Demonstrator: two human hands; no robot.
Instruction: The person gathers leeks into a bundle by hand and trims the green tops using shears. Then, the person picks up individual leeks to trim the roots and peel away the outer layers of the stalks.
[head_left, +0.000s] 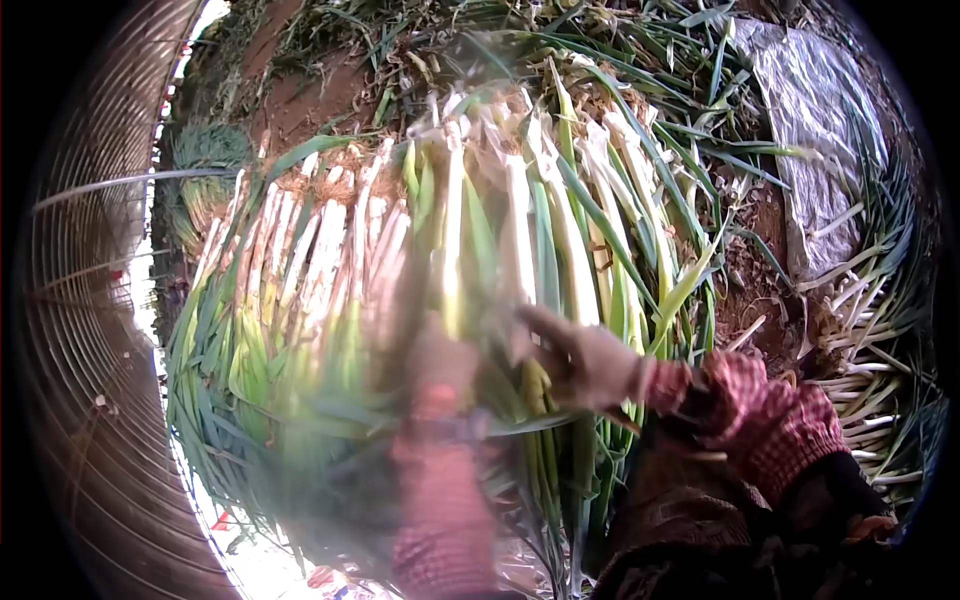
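Note:
A long white green onion stalk (pixel 453 215) rises from my left hand (pixel 442 365), which is closed around its greener lower part and smeared by motion. Close by on the right is my right hand (pixel 585 365), in a brownish glove, its fingers stretched apart toward another pale stalk (pixel 519 225). More clean white green onions (pixel 570 240) lie side by side beyond that hand, roots pointing away from me. To the left, a row of unpeeled green onions (pixel 325 245) has reddish-brown skins and soil on the roots. Both of my sleeves are red checked.
Loose leaves and trimmings (pixel 640 50) cover the ground at the back. A clear plastic sheet (pixel 815 130) lies at the upper right, above a pile of green onions (pixel 860 380). Another bundle (pixel 210 165) sits at the far left, beside a ribbed curved wall (pixel 90 300).

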